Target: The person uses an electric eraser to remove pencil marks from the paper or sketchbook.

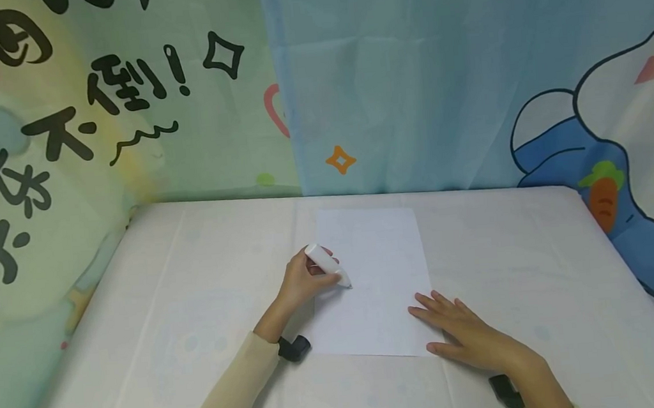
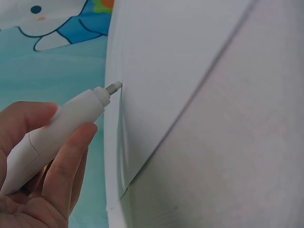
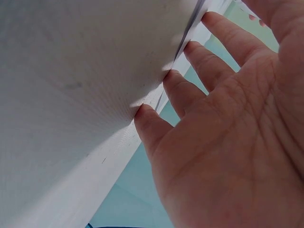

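Per head cam, paper [image 1: 379,251] on counter [image 1: 508,241] is best pinned flat by R hand [image 1: 465,332], fingers spread, w/ white pen-shaped tool [image 1: 324,262] pinched over it in grip of L hand [image 1: 301,283], tip down-R; per L-wrist cam, long axis is angled up-R; per R-wrist cam, fingertips [image 3: 175,80] are seen in contact.

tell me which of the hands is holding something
The left hand: it grips a white pen-shaped tool, while the right hand only touches the paper, holding nothing.
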Demonstrator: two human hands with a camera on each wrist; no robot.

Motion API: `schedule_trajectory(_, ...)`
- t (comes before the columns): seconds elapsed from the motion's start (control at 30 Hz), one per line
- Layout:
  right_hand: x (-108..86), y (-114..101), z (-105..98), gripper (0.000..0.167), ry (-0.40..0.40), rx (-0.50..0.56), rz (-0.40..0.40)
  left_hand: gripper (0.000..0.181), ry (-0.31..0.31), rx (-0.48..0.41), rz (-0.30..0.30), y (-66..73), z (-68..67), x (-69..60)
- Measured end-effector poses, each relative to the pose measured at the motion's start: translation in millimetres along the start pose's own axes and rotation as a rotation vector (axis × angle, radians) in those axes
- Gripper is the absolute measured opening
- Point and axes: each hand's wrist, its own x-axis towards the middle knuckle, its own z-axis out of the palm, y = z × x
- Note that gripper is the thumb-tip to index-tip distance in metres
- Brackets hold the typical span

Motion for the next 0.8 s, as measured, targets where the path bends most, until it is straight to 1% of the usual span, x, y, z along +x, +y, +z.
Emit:
schedule_trajectory(0.13, -0.5, 0, 0, 0.059, 0.001, -0.002, -0.006, 0.035, -0.004, 0.004, 0.007, 0.3, -0.3, -0.6)
schedule_trajectory(0.23, -0.4, 0, 0, 0.059, 0.0, -0.002, -0.007, 0.035, -0.006, 0.006, 0.007, -2.1, -0.2, 0.1)
schedule_trajectory(0.27, -0.5, 0, 0, 0.059, 0.0, -0.001, -0.007, 0.035, -0.004, 0.006, 0.005, -5.4, 0.2, 1.0)
schedule_trajectory(0.33, -0.4, 0, 0, 0.059, 0.001, -0.004, -0.008, 0.037, -0.001, 0.002, 0.006, -17.2, 1.0, 4.7)
schedule_trajectory(0.37, -0.5, -1, 0, 0.059, 0.001, -0.005, -0.008, 0.037, -0.002, 0.004, 0.008, -17.5, 0.9, 4.8)
schedule_trajectory(0.47, -0.3, -1, 0, 0.059, 0.001, -0.008, -0.006, 0.036, -0.002, 0.006, 0.011, -15.8, -0.4, 4.1)
schedule_trajectory(0.5, -0.2, -1, 0, 0.059, 0.0, -0.009, -0.004, 0.036, -0.005, 0.005, 0.013, -12.9, -1.4, 3.1)
schedule_trajectory(0.57, 0.0, -1, -1, 0.059, -0.002, -0.005, -0.002, 0.035, -0.008, 0.009, 0.005, -1.4, -3.2, -0.8)
schedule_trajectory(0.8, 0.5, 0, -1, 0.059, -0.001, 0.008, -0.014, 0.035, -0.004, -0.001, -0.014, -0.8, -4.6, -2.5)
